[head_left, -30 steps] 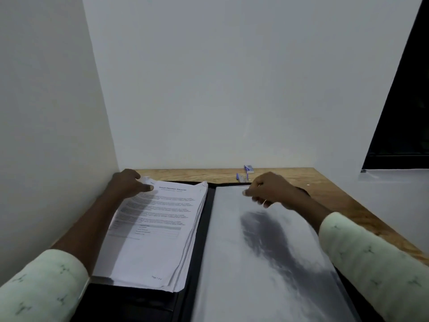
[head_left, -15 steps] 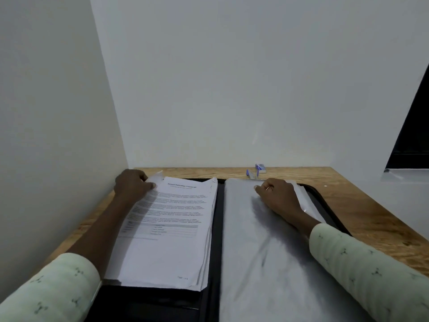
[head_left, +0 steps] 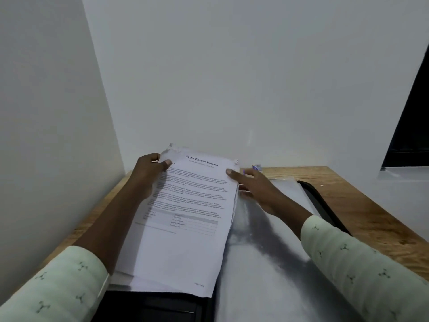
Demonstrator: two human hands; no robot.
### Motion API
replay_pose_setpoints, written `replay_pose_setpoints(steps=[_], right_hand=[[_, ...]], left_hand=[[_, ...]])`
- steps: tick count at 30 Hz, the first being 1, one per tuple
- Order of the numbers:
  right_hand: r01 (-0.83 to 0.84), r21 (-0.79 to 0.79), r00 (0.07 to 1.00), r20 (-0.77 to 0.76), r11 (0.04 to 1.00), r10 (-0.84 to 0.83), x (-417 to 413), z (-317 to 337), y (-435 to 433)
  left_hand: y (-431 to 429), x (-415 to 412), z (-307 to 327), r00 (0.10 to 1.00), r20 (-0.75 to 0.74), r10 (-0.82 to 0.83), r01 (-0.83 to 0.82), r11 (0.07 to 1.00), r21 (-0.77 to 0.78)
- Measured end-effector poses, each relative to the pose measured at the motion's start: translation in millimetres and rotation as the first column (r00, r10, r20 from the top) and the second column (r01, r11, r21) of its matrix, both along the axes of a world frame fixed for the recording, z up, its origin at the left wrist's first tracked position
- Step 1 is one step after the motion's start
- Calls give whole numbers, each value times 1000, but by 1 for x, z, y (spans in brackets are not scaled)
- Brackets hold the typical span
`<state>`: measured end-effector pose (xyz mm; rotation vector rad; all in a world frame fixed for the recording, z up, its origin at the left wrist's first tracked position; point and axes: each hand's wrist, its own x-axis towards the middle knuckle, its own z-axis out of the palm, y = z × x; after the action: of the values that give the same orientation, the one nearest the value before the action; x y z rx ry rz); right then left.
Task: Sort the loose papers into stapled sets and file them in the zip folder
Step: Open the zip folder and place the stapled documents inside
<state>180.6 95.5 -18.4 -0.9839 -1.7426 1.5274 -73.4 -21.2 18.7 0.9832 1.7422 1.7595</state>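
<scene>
Head view. The paper stack (head_left: pixel 185 228) lies over the left half of the open black zip folder (head_left: pixel 323 203), which rests on the wooden desk (head_left: pixel 371 212). The stack's near edge sits on the folder. Its far edge shows against the white wall, above the desk's back edge.

The top sheet is headed "Sample Education Transcript". The body text, the table below it and the page footer are too small to read. Both far corners of the stack are crumpled.

The left hand (head_left: pixel 148 170) grips the far left corner, with the thumb on the top sheet and the fingers curled behind the edge. The right hand (head_left: pixel 257 189) pinches the far right corner, with one digit on the top sheet and the other fingers at the stack's side edge.

A clear plastic sleeve (head_left: pixel 267 275) covers the right half of the folder. A small blue object (head_left: pixel 256 168) stands at the back of the desk, just beyond the right hand. It cannot be identified.
</scene>
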Motion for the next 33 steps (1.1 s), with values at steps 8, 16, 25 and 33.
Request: replay_pose_setpoints(steps=[8, 16, 25, 33], right_hand=[[10, -155, 1000, -15, 988, -13, -22, -9, -25], [-267, -292, 887, -446, 918, 117, -11, 3, -13], [-253, -188, 920, -351, 949, 175, 19, 24, -13], [-109, -53, 885, -461, 993, 73, 68, 54, 12]], left_hand=[[-4, -3, -22, 988, -154, 21, -70, 945, -318], [-19, -8, -2, 984, -7, -179, 175, 971, -162], [2, 40, 23, 888, 226, -402, 375, 914, 151], [20, 96, 53, 939, -28, -344, 344, 927, 148]])
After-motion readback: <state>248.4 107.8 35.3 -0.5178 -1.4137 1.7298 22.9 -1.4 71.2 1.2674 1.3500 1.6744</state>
